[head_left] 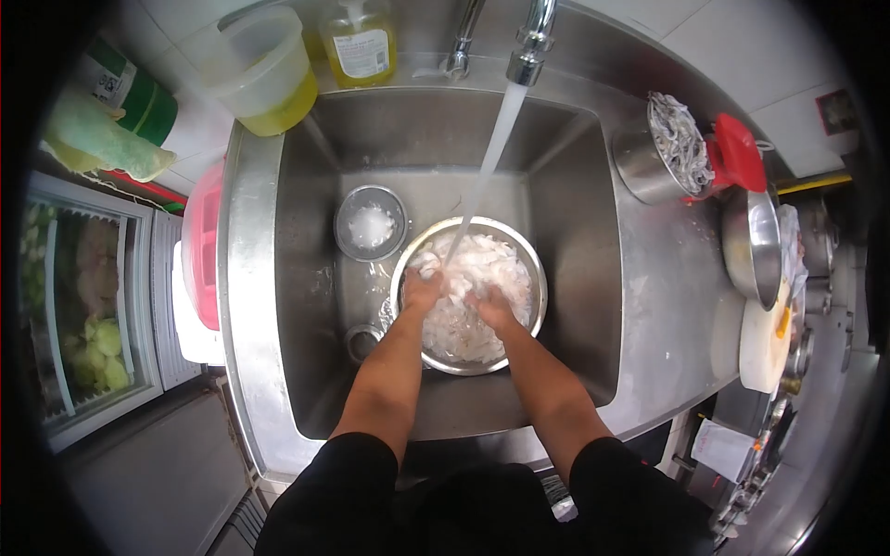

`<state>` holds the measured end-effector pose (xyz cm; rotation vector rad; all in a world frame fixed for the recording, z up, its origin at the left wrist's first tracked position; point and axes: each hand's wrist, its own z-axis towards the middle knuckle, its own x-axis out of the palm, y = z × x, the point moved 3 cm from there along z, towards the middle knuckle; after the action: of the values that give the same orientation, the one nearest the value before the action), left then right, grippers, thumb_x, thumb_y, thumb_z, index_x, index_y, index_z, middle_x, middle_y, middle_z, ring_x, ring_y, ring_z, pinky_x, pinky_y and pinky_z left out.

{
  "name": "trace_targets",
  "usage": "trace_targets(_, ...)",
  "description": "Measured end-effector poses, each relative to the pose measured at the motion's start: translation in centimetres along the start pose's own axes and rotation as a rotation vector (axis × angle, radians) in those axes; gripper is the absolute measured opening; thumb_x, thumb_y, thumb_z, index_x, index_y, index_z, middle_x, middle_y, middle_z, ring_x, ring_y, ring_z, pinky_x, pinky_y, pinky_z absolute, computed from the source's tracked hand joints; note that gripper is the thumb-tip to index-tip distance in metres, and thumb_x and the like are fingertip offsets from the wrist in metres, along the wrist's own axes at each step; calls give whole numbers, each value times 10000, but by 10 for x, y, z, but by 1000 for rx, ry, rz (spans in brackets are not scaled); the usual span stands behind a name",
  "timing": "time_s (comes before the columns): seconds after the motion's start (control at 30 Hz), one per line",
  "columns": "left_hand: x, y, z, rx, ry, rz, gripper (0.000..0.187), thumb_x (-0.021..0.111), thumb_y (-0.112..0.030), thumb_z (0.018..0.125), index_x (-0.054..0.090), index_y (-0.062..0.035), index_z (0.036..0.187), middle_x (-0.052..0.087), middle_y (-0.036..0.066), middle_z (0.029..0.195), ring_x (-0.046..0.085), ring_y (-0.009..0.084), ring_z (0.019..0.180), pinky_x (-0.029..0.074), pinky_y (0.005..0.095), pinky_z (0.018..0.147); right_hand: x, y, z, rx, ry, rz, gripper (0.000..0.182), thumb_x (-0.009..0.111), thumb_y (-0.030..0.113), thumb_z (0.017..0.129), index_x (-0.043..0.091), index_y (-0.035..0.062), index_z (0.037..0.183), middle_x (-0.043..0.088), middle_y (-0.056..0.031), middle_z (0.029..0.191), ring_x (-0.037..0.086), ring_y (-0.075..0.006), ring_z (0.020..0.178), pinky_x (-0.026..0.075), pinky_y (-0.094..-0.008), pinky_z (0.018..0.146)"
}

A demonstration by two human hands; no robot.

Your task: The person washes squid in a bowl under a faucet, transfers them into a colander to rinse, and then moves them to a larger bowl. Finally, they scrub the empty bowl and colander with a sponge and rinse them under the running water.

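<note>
A round steel bowl (540,283) stands in the sink, filled with wet, pale pink-white pieces that look like peeled shrimp (482,259). Both hands reach into it. At the bowl's left side my left hand (424,289) has its fingers closed among the shrimp, the tips partly hidden. My right hand (493,306) is sunk into the heap right of centre, fingers curled round some pieces and mostly covered. A stream of water (496,139) falls from the faucet (528,60) into the bowl near my left hand.
The steel sink (311,278) also holds a small bowl with white stuff (371,222) and a small round drain piece (363,343). Behind stand a soap bottle (360,46) and a plastic tub (278,88). On the right counter are a pot of greyish shells (644,167) and a metal bowl (753,246).
</note>
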<state>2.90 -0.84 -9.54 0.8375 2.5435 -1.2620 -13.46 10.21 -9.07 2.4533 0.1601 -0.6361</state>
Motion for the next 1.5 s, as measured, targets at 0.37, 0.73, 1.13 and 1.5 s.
trace_targets(0.37,-46,-60,48,287,151,-72,651,708,-187,733,470,44,1293,607,188,1160,598,261,1053,458,328,916,-25,114,5,-194,123,-68,845,713,450,794,368,-45,1386,503,-272,1319,491,-345,1248,421,-389,1003)
trace_targets(0.73,-41,-92,-6,40,279,-285,834,718,-383,785,307,-67,1438,551,180,1180,530,272,1109,400,442,967,0,129,7,-450,-103,0,617,660,289,806,472,26,1332,589,-253,1217,578,-379,1131,473,-413,931)
trace_targets(1.13,-24,-70,-1,119,166,-606,493,708,-249,762,561,39,1133,639,150,880,612,178,781,503,315,673,-15,130,-22,-307,3,142,630,661,331,741,559,-44,1235,610,-249,1187,586,-316,1133,455,-368,950)
trace_targets(1.5,-9,-81,1,240,188,-266,485,739,-356,775,580,-9,1075,663,133,944,632,204,873,494,313,759,1,85,-13,-307,132,742,483,588,268,861,547,-39,1232,633,-113,1080,611,-201,952,491,-326,807)
